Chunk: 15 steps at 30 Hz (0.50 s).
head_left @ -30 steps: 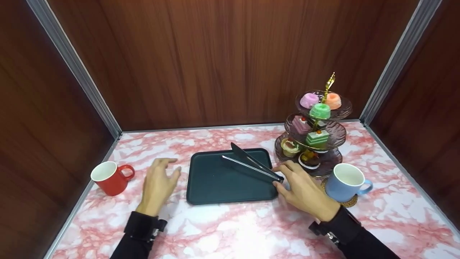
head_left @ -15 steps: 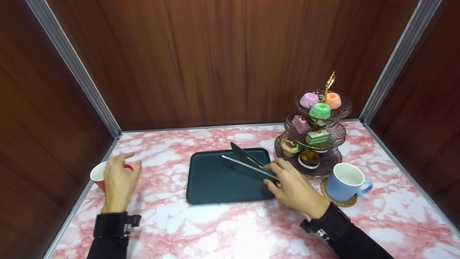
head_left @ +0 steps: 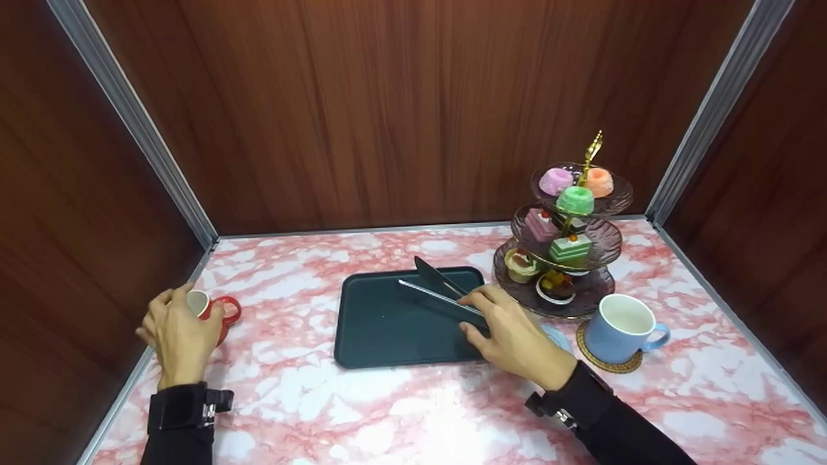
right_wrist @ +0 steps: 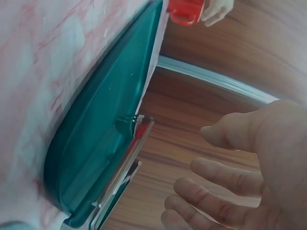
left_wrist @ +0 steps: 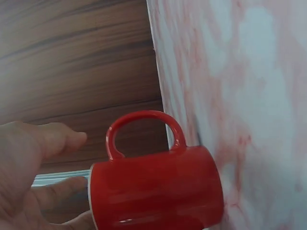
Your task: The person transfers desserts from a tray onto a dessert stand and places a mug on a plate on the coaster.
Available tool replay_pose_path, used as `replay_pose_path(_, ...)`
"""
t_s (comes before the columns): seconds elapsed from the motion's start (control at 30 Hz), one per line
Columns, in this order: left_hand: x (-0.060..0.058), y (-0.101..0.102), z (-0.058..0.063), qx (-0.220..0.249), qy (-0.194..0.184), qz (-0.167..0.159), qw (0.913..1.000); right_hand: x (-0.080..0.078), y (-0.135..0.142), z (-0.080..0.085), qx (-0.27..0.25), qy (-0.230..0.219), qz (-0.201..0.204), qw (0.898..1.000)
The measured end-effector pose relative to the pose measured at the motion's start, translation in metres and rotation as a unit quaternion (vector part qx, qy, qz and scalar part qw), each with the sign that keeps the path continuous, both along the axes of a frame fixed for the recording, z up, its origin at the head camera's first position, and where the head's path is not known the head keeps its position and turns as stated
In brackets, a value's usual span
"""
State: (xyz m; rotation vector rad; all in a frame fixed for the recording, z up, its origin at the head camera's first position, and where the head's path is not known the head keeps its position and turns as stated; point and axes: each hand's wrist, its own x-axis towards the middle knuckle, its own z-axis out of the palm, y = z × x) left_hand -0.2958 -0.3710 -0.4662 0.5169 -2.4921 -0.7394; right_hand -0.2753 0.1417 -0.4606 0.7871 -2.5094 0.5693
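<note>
while the left hand [head_left: 177,329] is curling round the red mug [head_left: 213,310], not yet lifting it, the right hand [head_left: 510,332] is hovering loosely spread over the tongs [head_left: 439,294] on the green tray [head_left: 387,329], gripping nothing.

A three-tier cake stand [head_left: 561,248] loaded with small pastel cakes stands at the far right of my pink marble table [head_left: 400,413]; just in front of it, a light blue mug [head_left: 621,327] sits on a round woven coaster [head_left: 597,358], before wood-panelled walls [head_left: 400,110].
</note>
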Motion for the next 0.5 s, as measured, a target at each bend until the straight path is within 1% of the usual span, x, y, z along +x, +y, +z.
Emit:
replay_pose_path(0.1, 0.001, -0.003, -0.005, 0.018, -0.042, 0.008, 0.9989, -0.001, -0.005, 0.0, -0.003, -0.001, 0.005, 1.0)
replay_pose_path(0.17, 0.002, -0.005, -0.008, 0.036, -0.059, 0.009, 0.9976, -0.002, -0.008, 0.0, -0.005, -0.004, 0.009, 1.0)
replay_pose_path(0.3, 0.001, -0.01, -0.013, 0.065, -0.07, 0.012, 0.9953, -0.002, -0.014, -0.001, -0.01, -0.013, 0.021, 1.0)
replay_pose_path(0.5, -0.005, -0.015, -0.018, 0.096, -0.071, 0.024, 0.9926, -0.003, -0.024, -0.001, -0.007, -0.014, 0.03, 0.999)
